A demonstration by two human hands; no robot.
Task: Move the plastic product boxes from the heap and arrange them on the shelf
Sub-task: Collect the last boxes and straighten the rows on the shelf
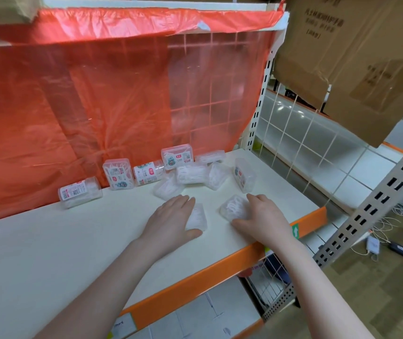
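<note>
Clear plastic product boxes of white picks lie on the white shelf (49,245). My left hand (171,216) lies over one flat box (198,217), thumb at its near edge and fingers on its far side. My right hand (261,216) grips a second box (233,206) between thumb and fingers. Behind the hands a loose heap (192,175) holds several boxes, one standing on edge (244,176) at the right. Against the back, labelled boxes stand in a row: one at the left (80,192), two in the middle (118,176), and one further right (177,157).
A red plastic sheet (73,99) hangs over the wire back panel. A cardboard carton (357,57) overhangs at the upper right. The shelf's orange front edge (195,282) runs diagonally, with a perforated upright (366,211) to its right. Cables and chargers (376,243) lie on the floor.
</note>
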